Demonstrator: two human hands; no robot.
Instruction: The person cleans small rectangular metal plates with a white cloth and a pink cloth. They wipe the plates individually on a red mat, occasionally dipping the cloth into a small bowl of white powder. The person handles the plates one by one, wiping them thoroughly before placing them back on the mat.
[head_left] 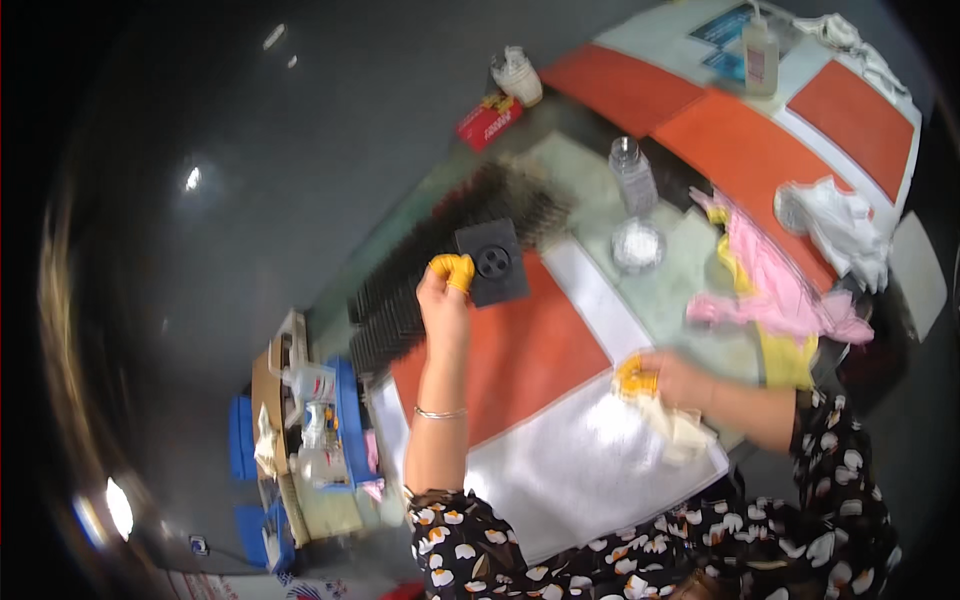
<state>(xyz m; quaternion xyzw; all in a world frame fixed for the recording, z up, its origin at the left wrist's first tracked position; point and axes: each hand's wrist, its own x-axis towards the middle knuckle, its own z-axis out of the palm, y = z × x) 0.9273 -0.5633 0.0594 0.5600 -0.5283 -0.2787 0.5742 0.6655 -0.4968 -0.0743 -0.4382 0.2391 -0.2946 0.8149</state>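
Observation:
My left hand (448, 285), with yellow finger cots on its fingertips, grips the left edge of a flat black square panel (509, 275). A round recess with several small holes sits in the panel's middle. It is held up over an orange-red mat (545, 345). Lower right, my right hand (655, 380) is closed on a cream cloth (670, 425), which hangs over a shiny white sheet (560, 480). Finger cots of the same yellow cover its fingertips. Beyond the left hand stretch dense rows of dark thin parts (390, 320), blurred.
A clear bottle (633, 180) and a small dish of white material (637, 246) stand right of the panel. Pink cloth (765, 275) and white cloth (835, 225) lie farther right. A squeeze bottle (760, 60), a red box (489, 122) and a blue bin (350, 420) surround the worktable.

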